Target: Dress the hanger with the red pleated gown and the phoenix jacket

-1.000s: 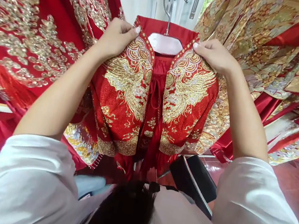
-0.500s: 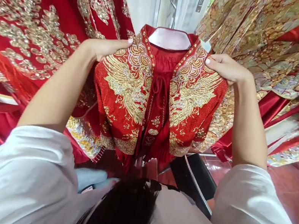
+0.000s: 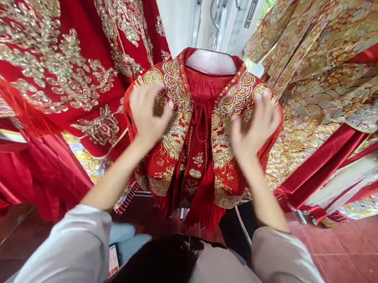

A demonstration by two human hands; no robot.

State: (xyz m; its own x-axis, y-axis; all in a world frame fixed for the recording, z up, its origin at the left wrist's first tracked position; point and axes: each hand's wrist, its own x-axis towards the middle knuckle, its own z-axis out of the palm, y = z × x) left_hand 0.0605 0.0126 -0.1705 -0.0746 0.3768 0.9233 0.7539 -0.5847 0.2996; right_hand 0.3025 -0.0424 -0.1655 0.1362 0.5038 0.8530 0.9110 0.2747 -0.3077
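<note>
A red jacket (image 3: pixel 167 157) with gold embroidery hangs in front of me, its front edges apart over a darker red garment with a tied bow (image 3: pixel 199 114). It is on a hanger whose metal hook (image 3: pixel 215 9) rises above the collar. My left hand (image 3: pixel 150 110) is over the jacket's left-side chest, with thumb and fingers apart. Over the other chest panel, my right hand (image 3: pixel 255 129) is spread the same way. Neither holds the cloth; slight blur hides whether the fingertips touch it.
Red garments with gold sequins (image 3: pixel 60 60) crowd the left. On the right hang gold scale-patterned garments (image 3: pixel 313 100). A dark object (image 3: pixel 239 228) stands low behind the right forearm. Red floor tiles (image 3: pixel 354 258) spread below, and a pale door frame (image 3: pixel 250 11) rises behind the hook.
Both hands have let go of the jacket's shoulders and moved inward and down over its chest, fingers opening. The jacket and hanger sit slightly lower in view.
</note>
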